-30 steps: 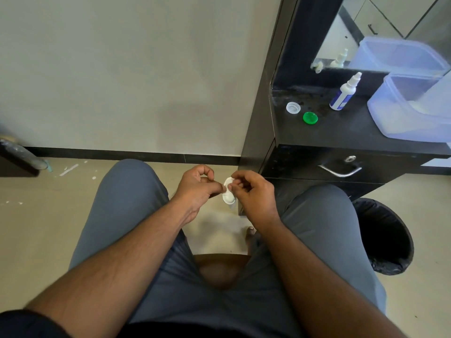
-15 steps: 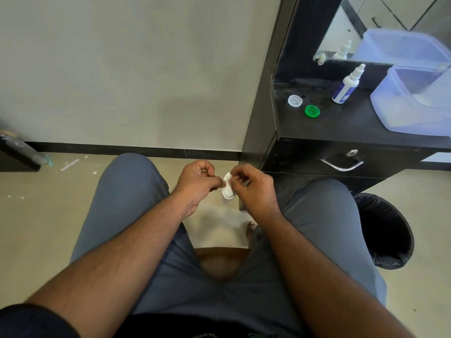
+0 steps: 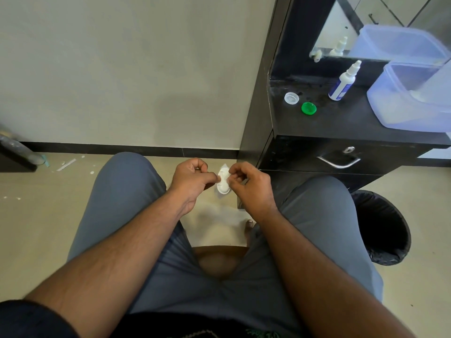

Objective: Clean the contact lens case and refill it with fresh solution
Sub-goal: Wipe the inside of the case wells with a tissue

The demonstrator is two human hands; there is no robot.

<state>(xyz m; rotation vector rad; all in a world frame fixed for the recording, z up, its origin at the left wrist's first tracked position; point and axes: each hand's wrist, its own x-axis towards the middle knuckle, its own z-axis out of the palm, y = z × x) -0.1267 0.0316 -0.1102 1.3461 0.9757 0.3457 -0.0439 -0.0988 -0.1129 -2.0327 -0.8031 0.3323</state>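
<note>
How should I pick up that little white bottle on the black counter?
Probably grip the solution bottle around its wide labelled body, not the thin nozzle on top. It stands upright with bare counter in front of it, so come from the front, the seated person's side. The big plastic tub crowds its right.

A plain pale wall point(image 3: 127, 69) fills the upper left, with a dark skirting point(image 3: 122, 149) along its foot; the floor point(image 3: 31, 215) is beige tile, flecked with white specks near the left; a black cabinet point(image 3: 317, 123) stands at the right against the wall, its top dusty, with a drawer point(image 3: 305, 154) below bearing a metal handle point(image 3: 338, 163) and a lock point(image 3: 348, 149); a mirror point(image 3: 346, 28) rises behind the top; a black bin point(image 3: 385, 230) sits on the floor beside the cabinet; soft daylight, faint shadows.
</note>
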